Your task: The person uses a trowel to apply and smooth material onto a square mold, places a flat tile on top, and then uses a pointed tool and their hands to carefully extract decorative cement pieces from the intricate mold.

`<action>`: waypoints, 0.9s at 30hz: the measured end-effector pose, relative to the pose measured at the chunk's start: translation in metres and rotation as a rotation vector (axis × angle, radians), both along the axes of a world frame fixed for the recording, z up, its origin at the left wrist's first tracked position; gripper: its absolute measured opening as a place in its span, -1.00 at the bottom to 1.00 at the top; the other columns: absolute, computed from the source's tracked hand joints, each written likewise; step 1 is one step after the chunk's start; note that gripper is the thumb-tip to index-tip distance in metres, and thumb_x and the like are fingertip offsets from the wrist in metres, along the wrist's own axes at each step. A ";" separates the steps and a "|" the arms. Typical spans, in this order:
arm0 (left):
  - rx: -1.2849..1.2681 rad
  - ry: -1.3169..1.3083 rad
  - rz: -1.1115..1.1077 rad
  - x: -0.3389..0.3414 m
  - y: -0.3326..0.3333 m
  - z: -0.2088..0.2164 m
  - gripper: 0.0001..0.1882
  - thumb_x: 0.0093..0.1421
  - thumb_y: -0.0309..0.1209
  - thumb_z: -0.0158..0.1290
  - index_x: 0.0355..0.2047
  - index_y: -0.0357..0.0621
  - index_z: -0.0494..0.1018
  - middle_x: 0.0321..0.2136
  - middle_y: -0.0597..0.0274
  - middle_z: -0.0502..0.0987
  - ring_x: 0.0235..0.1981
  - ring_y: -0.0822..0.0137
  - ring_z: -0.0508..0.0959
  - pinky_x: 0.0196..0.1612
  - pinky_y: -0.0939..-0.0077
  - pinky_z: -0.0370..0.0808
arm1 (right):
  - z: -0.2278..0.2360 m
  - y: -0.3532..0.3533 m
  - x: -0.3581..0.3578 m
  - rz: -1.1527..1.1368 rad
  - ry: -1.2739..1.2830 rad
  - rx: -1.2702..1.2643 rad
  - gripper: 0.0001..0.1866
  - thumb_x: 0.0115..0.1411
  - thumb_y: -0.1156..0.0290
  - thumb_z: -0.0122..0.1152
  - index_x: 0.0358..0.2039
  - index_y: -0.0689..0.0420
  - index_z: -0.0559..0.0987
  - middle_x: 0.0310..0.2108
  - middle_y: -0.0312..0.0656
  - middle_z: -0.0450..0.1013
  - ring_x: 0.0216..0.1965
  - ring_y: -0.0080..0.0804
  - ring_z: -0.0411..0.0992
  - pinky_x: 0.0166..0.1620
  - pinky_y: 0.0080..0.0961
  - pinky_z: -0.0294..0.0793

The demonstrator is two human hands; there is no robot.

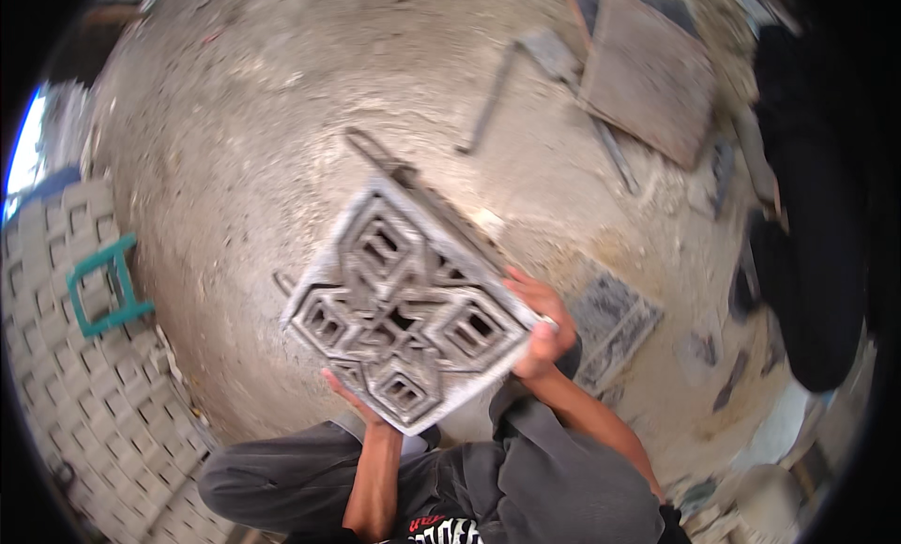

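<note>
Tilted above my lap is a square grey block mould [394,309], with a raised geometric pattern and several rectangular slots in its face. Loop-shaped metal handles stick out from its far and left sides. My right hand [542,333] grips the right corner, thumb on the front edge and fingers over the side. At the lower left edge, my left hand [355,400] supports the mould from beneath, its fingers partly hidden behind it. Both hands are closed on this one piece.
Rows of pale hollow blocks [56,375] are stacked at left, with a teal frame [86,309] on them. A brown board [648,79] and bent metal tool [549,56] lie far right. Nearer is a dark-topped slab [610,319]. Another person's dark-clothed leg [817,262] is at right.
</note>
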State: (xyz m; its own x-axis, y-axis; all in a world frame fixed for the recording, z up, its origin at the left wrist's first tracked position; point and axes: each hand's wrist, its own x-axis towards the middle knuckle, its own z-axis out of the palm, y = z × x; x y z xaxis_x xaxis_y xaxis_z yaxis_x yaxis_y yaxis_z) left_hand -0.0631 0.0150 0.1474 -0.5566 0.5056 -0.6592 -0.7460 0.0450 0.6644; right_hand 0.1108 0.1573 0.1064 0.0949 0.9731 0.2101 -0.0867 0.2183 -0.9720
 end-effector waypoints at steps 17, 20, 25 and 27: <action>-0.018 -0.134 0.163 -0.027 0.001 -0.045 -0.27 0.42 0.06 -0.35 0.31 -0.35 0.05 0.22 0.02 0.28 0.22 0.25 0.31 0.28 0.40 0.18 | 0.068 0.151 -0.049 0.888 -0.345 -0.710 -0.28 0.41 -0.10 -0.27 0.28 0.28 0.19 0.27 -0.01 0.18 0.33 -0.30 0.09 0.35 -0.33 0.00; -0.019 -0.290 0.243 -0.040 0.005 -0.060 -0.38 0.45 -0.05 -0.34 0.16 -0.40 0.30 0.06 0.06 0.46 0.07 0.33 0.44 0.18 0.48 0.28 | 0.053 0.183 -0.106 0.932 -0.593 -0.701 -0.26 0.42 -0.12 -0.36 0.30 0.28 0.15 0.21 0.00 0.25 0.28 -0.26 0.16 0.32 -0.33 0.07; 0.000 -0.308 0.214 -0.048 0.017 -0.075 -0.48 0.45 -0.14 -0.26 0.08 -0.40 0.39 -0.01 0.15 0.51 -0.01 0.43 0.46 0.11 0.58 0.32 | 0.038 0.199 -0.161 0.913 -0.422 -1.003 -0.34 0.40 -0.06 -0.17 0.24 0.27 0.22 -0.21 -0.15 0.46 -0.13 -0.30 0.49 0.03 -0.35 0.47; -0.042 -0.182 0.250 -0.048 0.023 -0.065 -0.48 0.45 -0.15 -0.24 0.09 -0.43 0.37 -0.01 0.16 0.50 0.00 0.47 0.44 0.09 0.60 0.31 | 0.040 0.192 -0.171 0.806 -0.440 -1.025 -0.38 0.39 -0.03 -0.12 0.21 0.24 0.26 -0.31 -0.20 0.43 -0.31 -0.33 0.52 -0.15 -0.36 0.55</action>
